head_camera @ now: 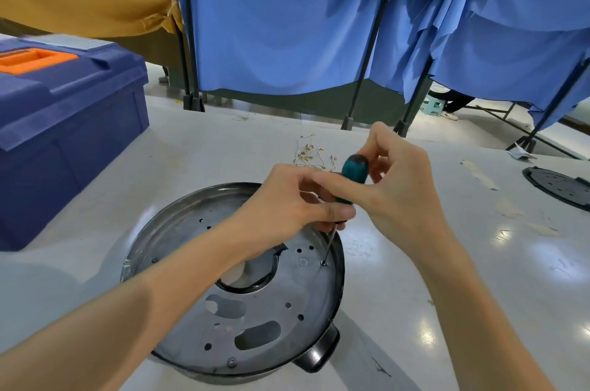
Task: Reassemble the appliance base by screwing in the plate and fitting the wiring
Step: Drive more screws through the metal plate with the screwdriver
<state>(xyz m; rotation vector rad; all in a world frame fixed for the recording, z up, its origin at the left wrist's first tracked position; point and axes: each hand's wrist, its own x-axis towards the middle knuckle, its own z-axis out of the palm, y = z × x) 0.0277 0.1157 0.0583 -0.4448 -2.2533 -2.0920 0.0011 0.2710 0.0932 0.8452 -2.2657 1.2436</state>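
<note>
The round appliance base (332, 304) lies upside down on the white table, with a grey metal plate (287, 288) with holes and slots set in it. A teal-handled screwdriver (351, 176) stands tilted over the plate's right edge, its tip in a screw (324, 262). My left hand (287, 199) pinches the lower handle and shaft. My right hand (396, 180) grips the top of the handle. Another screw (231, 362) sits near the plate's front edge. A loose bundle of thin wiring (311, 154) lies on the table behind my hands.
A blue toolbox (64, 122) with an orange handle stands at the left. A black round cover (562, 186) lies at the right table edge. Blue cloth screens (287, 23) on black stands close off the back.
</note>
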